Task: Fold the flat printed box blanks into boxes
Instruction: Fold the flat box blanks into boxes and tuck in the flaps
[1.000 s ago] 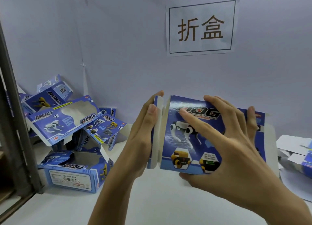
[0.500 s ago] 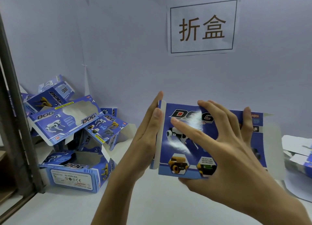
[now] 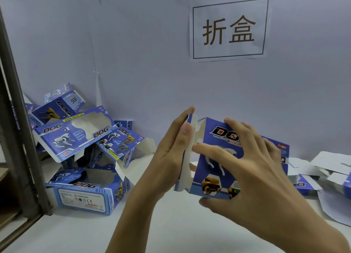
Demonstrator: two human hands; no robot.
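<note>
I hold a blue printed box blank (image 3: 214, 169), partly folded into shape, in the air above the white table (image 3: 95, 230). Its front panel shows a robot dog and the word DOG. My right hand (image 3: 252, 176) spreads its fingers over that panel, with the thumb under the bottom edge. My left hand (image 3: 169, 157) lies flat with straight fingers against the outside of the white-backed left side flap (image 3: 187, 169). The flap stands at an angle to the front panel with a gap between them.
Several folded boxes of the same print are piled at the left, one upright (image 3: 81, 193) and one tilted on top (image 3: 76, 133). Flat blanks (image 3: 330, 167) lie at the right. A dark post (image 3: 17, 119) borders the left side. A paper sign (image 3: 228, 28) hangs on the wall.
The box has turned a little in my hands. Its left flap, which lay close against the front panel half a second ago, now stands apart from it. Both hands keep their places.
</note>
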